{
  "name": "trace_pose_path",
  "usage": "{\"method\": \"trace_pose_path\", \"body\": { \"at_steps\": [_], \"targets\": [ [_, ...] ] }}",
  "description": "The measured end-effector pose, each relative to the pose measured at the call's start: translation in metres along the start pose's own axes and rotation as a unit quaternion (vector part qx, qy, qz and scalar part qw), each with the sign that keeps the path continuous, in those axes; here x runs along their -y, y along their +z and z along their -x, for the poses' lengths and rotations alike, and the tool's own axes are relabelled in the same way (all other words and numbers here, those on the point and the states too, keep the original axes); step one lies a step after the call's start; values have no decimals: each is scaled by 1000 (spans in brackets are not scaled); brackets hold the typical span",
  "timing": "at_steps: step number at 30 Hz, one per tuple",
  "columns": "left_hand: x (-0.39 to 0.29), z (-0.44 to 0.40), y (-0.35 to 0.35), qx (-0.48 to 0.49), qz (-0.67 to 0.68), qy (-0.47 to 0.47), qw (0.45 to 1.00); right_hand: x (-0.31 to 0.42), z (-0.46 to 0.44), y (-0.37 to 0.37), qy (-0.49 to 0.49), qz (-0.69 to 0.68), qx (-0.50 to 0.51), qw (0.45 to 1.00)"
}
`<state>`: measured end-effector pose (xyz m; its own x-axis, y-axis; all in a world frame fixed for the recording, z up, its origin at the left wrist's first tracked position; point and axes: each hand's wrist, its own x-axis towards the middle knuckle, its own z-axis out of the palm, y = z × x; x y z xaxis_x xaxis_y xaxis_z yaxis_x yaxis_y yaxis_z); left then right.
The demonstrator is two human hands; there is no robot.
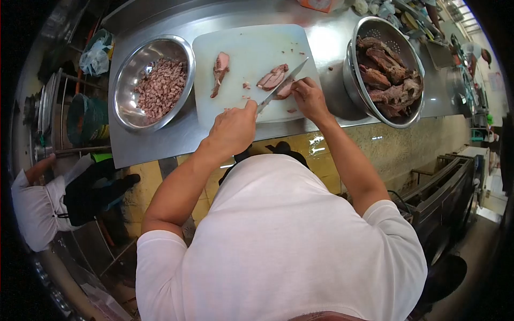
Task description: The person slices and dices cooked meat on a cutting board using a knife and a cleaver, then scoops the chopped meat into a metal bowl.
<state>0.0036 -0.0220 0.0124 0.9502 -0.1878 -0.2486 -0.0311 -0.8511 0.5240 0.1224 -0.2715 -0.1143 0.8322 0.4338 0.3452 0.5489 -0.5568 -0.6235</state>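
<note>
My left hand [234, 130] is closed around the handle of a kitchen knife [284, 84], whose blade points up and to the right over a white cutting board [246, 45]. With its fingers bent, my right hand [310, 100] pinches a piece of cooked meat [282, 92] at the board's right side, close to the blade. A sliced chunk of meat [272, 77] lies just beyond the knife. Farther left on the board is a longer meat strip [220, 74]. Small scraps are scattered around. My left fingers partly hide the knife handle.
Left of the board, a steel bowl [124, 96] contains chopped meat [160, 88]. To the right, a colander [350, 80] holds large browned meat pieces [388, 75]. The steel table's [139, 144] front edge is near my body. Another person [48, 206] is at the far left.
</note>
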Motion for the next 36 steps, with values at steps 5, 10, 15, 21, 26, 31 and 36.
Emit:
{"method": "trace_pose_path", "body": {
  "at_steps": [5,10,15,21,26,31,36],
  "targets": [
    [-5,-10,14,58,-64,1,996,0,1,5,-4,3,-34,999],
    [1,-26,24,27,-62,-6,998,12,-1,-1,22,-13,-9,1000],
    [-3,-20,21,41,-96,-12,994,4,-2,1,6,-5,-4,1000],
    [0,-25,25,48,-61,-34,996,5,2,3,3,22,-22,1000],
    [1,-46,24,-6,-60,27,998,5,-1,-2,4,-18,-11,1000],
    [-4,-14,8,58,-69,-27,996,1,2,2,1,-23,-39,999],
    [1,-40,37,20,-31,-46,998,2,0,1,12,-9,-2,1000]
  ]
}}
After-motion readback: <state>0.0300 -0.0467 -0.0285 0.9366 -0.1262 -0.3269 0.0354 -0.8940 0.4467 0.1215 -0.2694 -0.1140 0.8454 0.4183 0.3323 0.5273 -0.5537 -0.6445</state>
